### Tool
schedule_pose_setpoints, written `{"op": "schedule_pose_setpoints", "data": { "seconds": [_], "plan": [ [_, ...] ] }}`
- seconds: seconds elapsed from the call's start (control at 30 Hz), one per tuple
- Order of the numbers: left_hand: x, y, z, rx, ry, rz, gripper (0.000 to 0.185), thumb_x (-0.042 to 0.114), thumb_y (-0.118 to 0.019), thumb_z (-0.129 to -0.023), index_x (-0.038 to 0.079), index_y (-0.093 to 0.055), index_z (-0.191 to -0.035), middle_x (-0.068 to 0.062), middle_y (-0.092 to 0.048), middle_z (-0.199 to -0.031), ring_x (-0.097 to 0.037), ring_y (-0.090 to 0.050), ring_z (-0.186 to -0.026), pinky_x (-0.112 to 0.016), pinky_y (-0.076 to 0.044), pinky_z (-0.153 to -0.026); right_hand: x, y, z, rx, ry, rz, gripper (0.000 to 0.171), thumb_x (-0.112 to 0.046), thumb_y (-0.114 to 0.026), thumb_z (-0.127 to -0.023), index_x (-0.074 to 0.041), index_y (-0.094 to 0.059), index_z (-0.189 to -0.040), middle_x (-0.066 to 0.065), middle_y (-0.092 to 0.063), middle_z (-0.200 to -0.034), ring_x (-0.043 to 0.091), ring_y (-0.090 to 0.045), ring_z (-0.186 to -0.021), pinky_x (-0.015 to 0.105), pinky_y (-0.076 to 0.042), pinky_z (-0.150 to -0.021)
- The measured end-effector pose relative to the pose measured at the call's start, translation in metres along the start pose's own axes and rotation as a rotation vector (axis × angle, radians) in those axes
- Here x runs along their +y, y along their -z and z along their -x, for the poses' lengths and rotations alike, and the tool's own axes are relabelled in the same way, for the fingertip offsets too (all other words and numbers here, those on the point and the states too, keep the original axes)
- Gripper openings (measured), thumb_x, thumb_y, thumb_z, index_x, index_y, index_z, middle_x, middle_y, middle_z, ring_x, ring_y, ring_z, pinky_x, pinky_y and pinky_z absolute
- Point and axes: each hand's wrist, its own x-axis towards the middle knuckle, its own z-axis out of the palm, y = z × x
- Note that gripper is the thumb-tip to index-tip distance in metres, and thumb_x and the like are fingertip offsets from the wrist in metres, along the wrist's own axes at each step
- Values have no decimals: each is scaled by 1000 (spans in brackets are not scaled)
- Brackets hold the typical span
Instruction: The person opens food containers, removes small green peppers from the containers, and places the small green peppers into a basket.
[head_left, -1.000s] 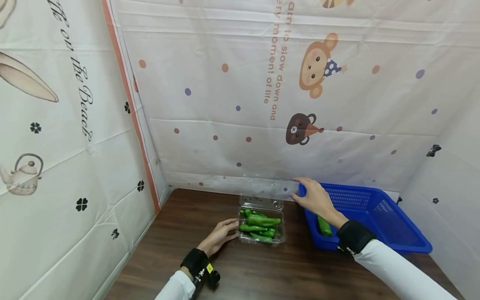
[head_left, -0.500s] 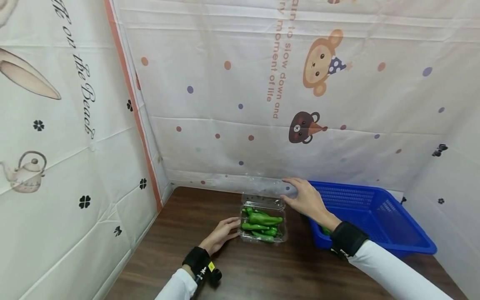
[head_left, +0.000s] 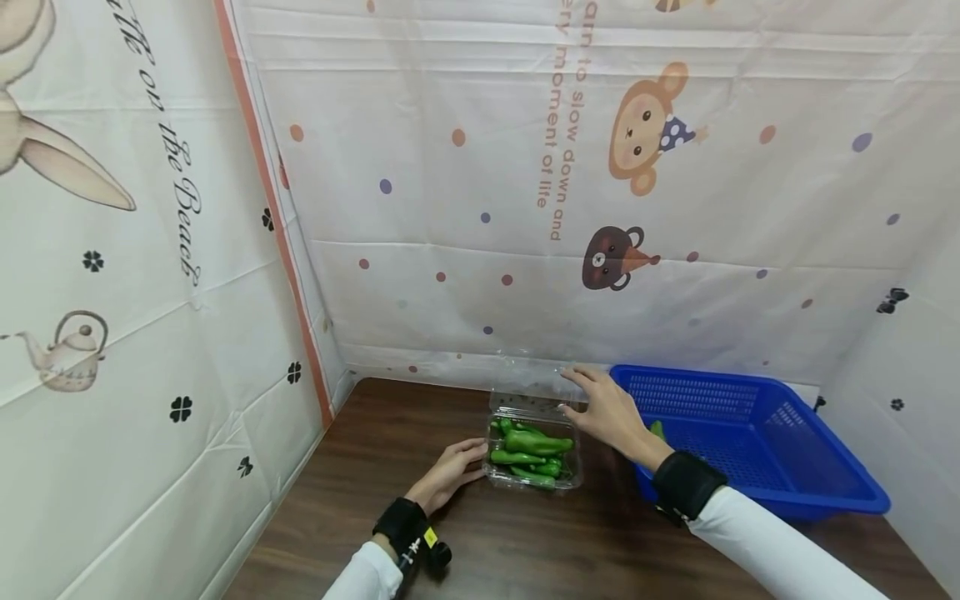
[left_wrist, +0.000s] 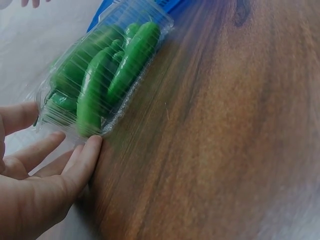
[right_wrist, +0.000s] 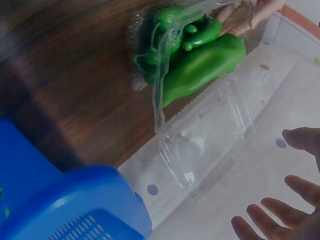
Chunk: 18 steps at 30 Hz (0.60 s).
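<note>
A clear plastic clamshell box (head_left: 534, 488) holds several green peppers (head_left: 537, 443) on the table. Its see-through lid (right_wrist: 207, 132) stands raised at the back. My left hand (head_left: 450, 477) has its fingertips at the box's left side, fingers extended; the left wrist view shows the fingertips right at the wall. Beside the raised lid is my right hand (head_left: 609, 415), fingers spread and thumb apart, with nothing between them. In the right wrist view a gap shows between that hand and the lid. Part of a green pepper (head_left: 657, 430) shows inside the blue basket (head_left: 795, 454), partly behind the right forearm.
The blue basket stands on the right of the brown wooden table (head_left: 360, 450), close to the box. A printed white curtain (head_left: 420, 308) hangs right behind the table, with another sheet (head_left: 135, 433) along the left side.
My right hand has moved left, from over the basket's left rim to beside the raised lid. The left hand stays at the box's left side. The view has shifted slightly.
</note>
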Motion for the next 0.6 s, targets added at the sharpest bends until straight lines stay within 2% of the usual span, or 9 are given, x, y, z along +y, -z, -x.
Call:
{"op": "schedule_pose_setpoints", "data": {
  "seconds": [0.17,0.4,0.6],
  "plan": [
    [0,-2,0,2,1,0,68,33,-57,-106,-6,-33,-156,-30,-33,-160,-47,-34,-148,-53,-48,-118,0,-9,3,-21,-10,-5,57,-23,-84,-85,-6,-64,-137,26,-60,-139,44,-66,-111,41,-59,-61],
    [-3,-1,-2,3,12,-5,70,36,-59,-105,-5,-33,-156,-30,-33,-160,-47,-33,-149,-51,-49,-117,-4,-21,9,-54,-29,-18,57,-22,-84,-85,-5,-65,-136,26,-61,-137,45,-62,-120,52,-64,-73],
    [-2,-1,-2,7,-1,4,69,34,-59,-105,-6,-35,-155,-30,-34,-159,-47,-35,-147,-53,-48,-117,-8,-34,9,-109,-49,-52,58,-23,-84,-86,-7,-63,-138,24,-61,-136,43,-62,-120,52,-64,-76]
  ]
}}
